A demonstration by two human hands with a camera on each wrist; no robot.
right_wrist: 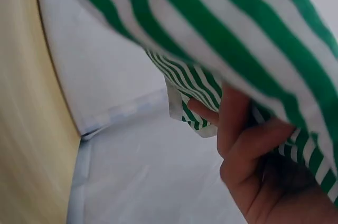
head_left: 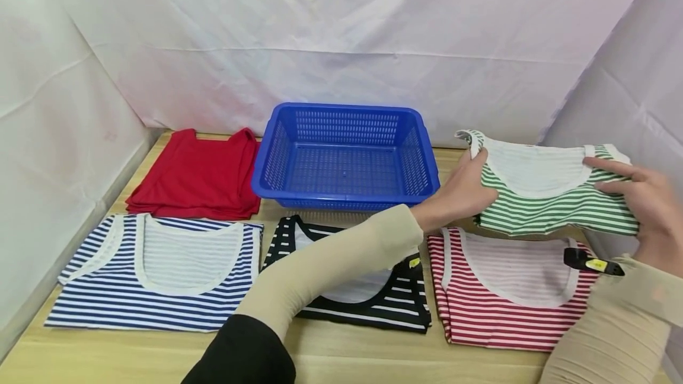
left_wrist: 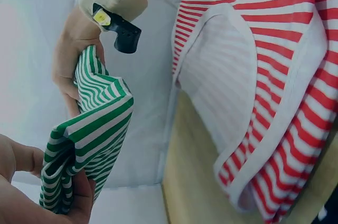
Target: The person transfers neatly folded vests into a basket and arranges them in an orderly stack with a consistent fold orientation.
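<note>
A folded green-and-white striped vest (head_left: 555, 200) is lifted off the table at the back right. My left hand (head_left: 464, 191) grips its left edge and my right hand (head_left: 642, 197) grips its right edge. In the left wrist view the green vest (left_wrist: 87, 134) bunches between my left hand (left_wrist: 21, 187) and my right hand (left_wrist: 71, 57). The right wrist view shows my right hand's fingers (right_wrist: 237, 129) curled under the green vest (right_wrist: 222, 28). Directly below it lies a red-and-white striped vest (head_left: 507, 289).
An empty blue plastic basket (head_left: 344, 156) stands at the back centre. A red garment (head_left: 200, 173) lies to its left. A blue-striped vest (head_left: 160, 274) and a black-striped vest (head_left: 384, 295) lie along the front. White cloth walls close in the sides and back.
</note>
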